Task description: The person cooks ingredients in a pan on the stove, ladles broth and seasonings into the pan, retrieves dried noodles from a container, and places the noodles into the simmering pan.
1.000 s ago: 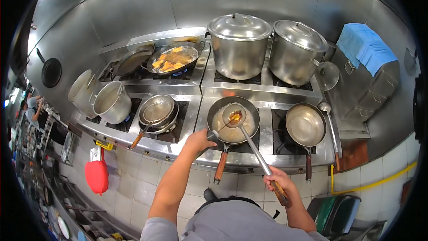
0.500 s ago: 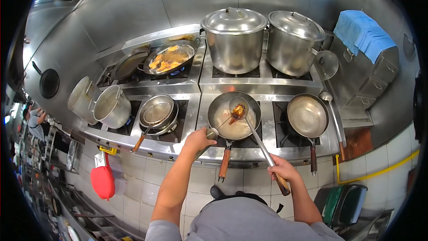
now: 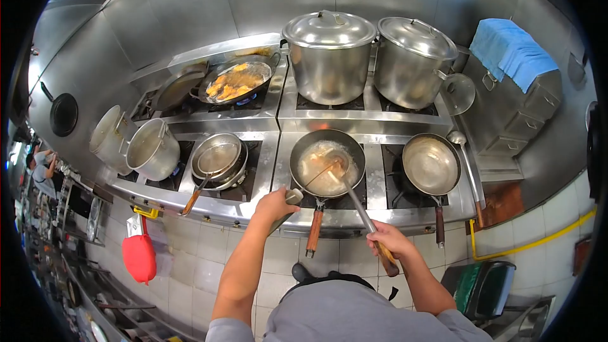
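Observation:
My right hand (image 3: 389,240) is closed around the wooden-ended handle of a long ladle (image 3: 358,206). The ladle's bowl is down in the pale, cloudy liquid of a frying pan (image 3: 296,166), with brown sauce showing at the bowl. My left hand (image 3: 273,208) grips a thin metal utensil (image 3: 315,179) by its thick end; its narrow shaft reaches to the ladle bowl, and its exact kind cannot be made out. Pale pieces lie in the liquid. The pan's wooden handle (image 3: 314,231) points toward me, between my hands, with neither hand on it.
Two large lidded stockpots (image 3: 329,63) stand behind. Food fries in a wok (image 3: 237,82) at back left. Strainers (image 3: 218,155) and aluminium pots (image 3: 152,152) are left; another pan (image 3: 432,164) and a resting ladle (image 3: 465,158) are right. Blue cloths (image 3: 514,54) drape over a metal cabinet.
The ladle bowl with brown sauce has gone from above the pan down into the liquid. The utensil in my left hand still reaches to the bowl. The whole view has shifted slightly.

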`<state>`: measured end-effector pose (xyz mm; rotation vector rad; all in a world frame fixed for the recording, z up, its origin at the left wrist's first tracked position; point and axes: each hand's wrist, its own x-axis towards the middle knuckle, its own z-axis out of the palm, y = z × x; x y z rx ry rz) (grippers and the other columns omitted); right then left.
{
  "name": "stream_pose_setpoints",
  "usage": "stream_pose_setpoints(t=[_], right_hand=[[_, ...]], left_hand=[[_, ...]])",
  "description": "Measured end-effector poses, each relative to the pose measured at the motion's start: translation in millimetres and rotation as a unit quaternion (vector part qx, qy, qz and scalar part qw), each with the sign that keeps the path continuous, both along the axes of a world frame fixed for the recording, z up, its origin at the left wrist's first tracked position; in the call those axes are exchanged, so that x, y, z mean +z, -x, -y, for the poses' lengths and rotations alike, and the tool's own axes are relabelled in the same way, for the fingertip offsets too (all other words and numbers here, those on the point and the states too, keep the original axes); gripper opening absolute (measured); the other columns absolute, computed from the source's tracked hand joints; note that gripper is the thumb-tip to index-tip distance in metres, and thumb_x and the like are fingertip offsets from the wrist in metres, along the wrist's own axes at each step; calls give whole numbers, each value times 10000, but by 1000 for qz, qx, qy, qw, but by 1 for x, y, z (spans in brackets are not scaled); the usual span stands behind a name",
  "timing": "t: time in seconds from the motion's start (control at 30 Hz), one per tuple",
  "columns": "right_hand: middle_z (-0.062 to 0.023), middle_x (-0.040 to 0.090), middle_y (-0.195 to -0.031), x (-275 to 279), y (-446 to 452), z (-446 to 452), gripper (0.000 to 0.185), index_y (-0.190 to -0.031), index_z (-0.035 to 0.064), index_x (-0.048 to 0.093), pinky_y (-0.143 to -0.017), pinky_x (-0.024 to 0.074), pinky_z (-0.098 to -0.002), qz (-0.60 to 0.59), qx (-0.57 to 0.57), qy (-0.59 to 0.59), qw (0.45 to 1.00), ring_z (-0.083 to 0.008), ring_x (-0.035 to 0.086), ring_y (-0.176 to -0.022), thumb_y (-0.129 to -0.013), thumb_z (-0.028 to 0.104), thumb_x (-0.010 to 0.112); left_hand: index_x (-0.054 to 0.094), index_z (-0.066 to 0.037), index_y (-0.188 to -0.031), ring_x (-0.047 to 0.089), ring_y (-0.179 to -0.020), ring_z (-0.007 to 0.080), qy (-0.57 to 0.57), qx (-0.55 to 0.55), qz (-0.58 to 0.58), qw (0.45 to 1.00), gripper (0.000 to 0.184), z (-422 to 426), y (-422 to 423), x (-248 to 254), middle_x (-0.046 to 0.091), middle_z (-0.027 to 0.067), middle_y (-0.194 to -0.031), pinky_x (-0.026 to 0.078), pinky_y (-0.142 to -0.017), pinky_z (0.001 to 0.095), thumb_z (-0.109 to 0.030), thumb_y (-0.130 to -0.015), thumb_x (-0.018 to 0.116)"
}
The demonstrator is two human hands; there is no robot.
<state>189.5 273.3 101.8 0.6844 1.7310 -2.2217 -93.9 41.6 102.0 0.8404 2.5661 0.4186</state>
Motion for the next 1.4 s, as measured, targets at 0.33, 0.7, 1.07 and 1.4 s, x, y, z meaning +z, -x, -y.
stream_pose_setpoints(t=[0.33, 0.7, 1.07, 1.4], right_hand=[[-34, 554, -740, 9, -23, 10, 449, -1343, 92, 448, -511, 467, -264, -17, 1, 96, 995, -117, 550, -583, -911, 103, 570], [-88, 592, -748, -40, -18, -11, 756, -1508, 113, 284, -570, 508, -330, -48, 20, -152, 987, -185, 603, -637, -826, 88, 611], [-139, 615, -860, 29, -2, 2, 582, -1371, 31, 425, -632, 533, -358, 55, 77, -295, 951, -231, 634, -702, -827, 118, 613], [-22, 534, -743, 28, 30, 55, 223, -1010, 33, 552, -508, 387, -265, -46, -92, 305, 947, -141, 468, -551, -892, 214, 608]], left_hand=[[606, -51, -1102, 649, -1001, 352, 26, 10, -24, 999, 627, 8, -4, -4, 688, 183, -1030, 504, -855, 439, -463, -677, 812], [594, -48, -1097, 657, -970, 359, -8, 29, -32, 999, 619, 8, -32, -4, 691, 181, -1010, 508, -835, 444, -467, -692, 802], [483, -48, -1250, 632, -1025, 354, -338, 171, -44, 925, 742, 70, -70, -41, 646, 196, -1105, 505, -862, 415, -331, -679, 862], [429, -6, -1291, 587, -1029, 261, -439, 350, -37, 827, 797, 305, -202, -50, 586, 139, -1124, 479, -915, 384, -203, -661, 876]])
